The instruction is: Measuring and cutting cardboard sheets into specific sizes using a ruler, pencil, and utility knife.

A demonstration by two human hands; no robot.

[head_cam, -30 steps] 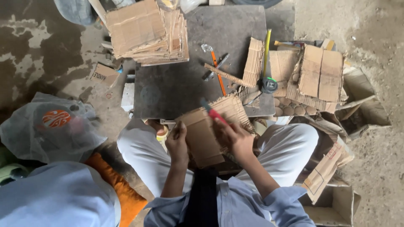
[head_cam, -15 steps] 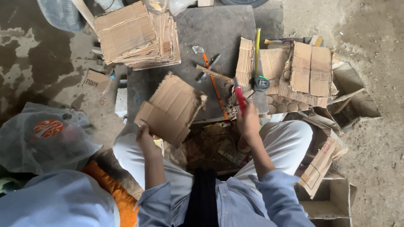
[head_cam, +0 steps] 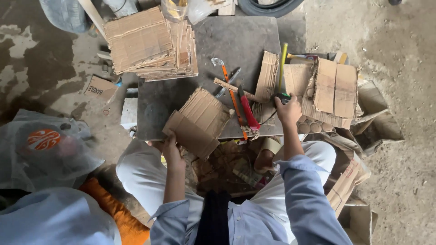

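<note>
We see a person sitting at a dark flat board (head_cam: 236, 45) that lies low on the ground. The left hand (head_cam: 171, 149) grips the near corner of a bent cardboard piece (head_cam: 198, 121). That piece lies at the near edge of the board, a bit left of the middle, and hangs over the edge a little. The right hand (head_cam: 288, 110) is at the right edge of the board, closed over a small dark and green tape measure (head_cam: 281, 96); we cannot tell how tight the hold is. A red-handled cutter (head_cam: 249, 113) lies between the two hands, near the front edge, touching no hand. An orange-handled tool (head_cam: 230, 93) lies just beside it. A stack of cardboard sheets (head_cam: 150, 43) sits on the far left corner. More cardboard scraps (head_cam: 334, 93) are piled off the right edge.
</note>
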